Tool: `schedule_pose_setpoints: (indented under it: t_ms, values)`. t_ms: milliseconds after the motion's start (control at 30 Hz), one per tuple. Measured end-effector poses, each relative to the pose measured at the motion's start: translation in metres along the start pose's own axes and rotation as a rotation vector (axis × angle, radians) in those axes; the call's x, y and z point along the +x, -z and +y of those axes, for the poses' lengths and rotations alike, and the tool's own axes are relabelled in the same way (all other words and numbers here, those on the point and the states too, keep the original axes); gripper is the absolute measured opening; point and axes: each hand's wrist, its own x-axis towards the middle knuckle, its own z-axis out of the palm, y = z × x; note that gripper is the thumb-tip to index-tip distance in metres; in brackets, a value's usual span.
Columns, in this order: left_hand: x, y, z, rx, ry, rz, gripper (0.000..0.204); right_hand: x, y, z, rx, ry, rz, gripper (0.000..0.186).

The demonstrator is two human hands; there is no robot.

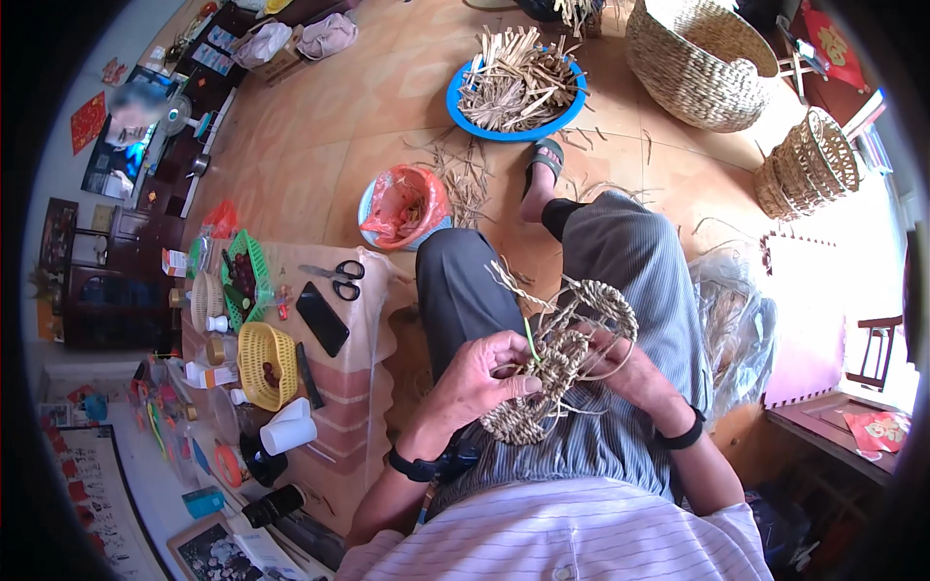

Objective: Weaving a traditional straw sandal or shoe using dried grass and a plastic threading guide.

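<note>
Over my lap is a woven straw piece (518, 421) with thick braided coils, an oval end toward me and a rounded loop toward my right knee. Loose straw strands stick out from its far side. My left hand (489, 373) is closed on its left edge, thumb on top and fingers bent. A thin green strip (531, 339) rises by the left fingertips; whether they pinch it I cannot tell. From the right, my right hand (625, 366) grips the middle of the piece, its fingertips partly hidden behind the braid and a thin curved strand.
At left, a cloth-covered table (339, 407) carries scissors (341, 279), a black phone (323, 319), a yellow basket (266, 366) and a green basket (246, 281). Ahead stand a red-lined bucket (405, 205), a blue basin (516, 134) of straw, and large woven baskets (699, 73).
</note>
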Motion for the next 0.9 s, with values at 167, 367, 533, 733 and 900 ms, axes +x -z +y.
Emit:
schedule_pose_setpoints:
  t_ms: [167,367,533,733,900]
  values:
    - [0.005,0.005,0.003,0.117,-0.015,0.079,0.028,-0.018,0.025,-0.032,-0.267,0.177,0.663,0.010]
    - [0.010,-0.001,0.009,0.318,-0.044,0.205,0.026,0.003,-0.022,-0.077,-0.733,0.471,0.286,0.015]
    - [-0.002,-0.016,0.021,0.511,-0.058,0.277,0.025,0.020,-0.041,-0.059,-0.959,0.556,0.140,0.018]
    - [0.018,-0.013,-0.006,0.257,-0.151,0.146,0.030,0.005,-0.048,-0.073,-0.892,0.657,0.179,0.015]
    - [0.013,-0.010,-0.002,0.451,-0.148,0.164,0.032,0.021,-0.052,-0.053,-0.962,0.720,0.123,0.021]
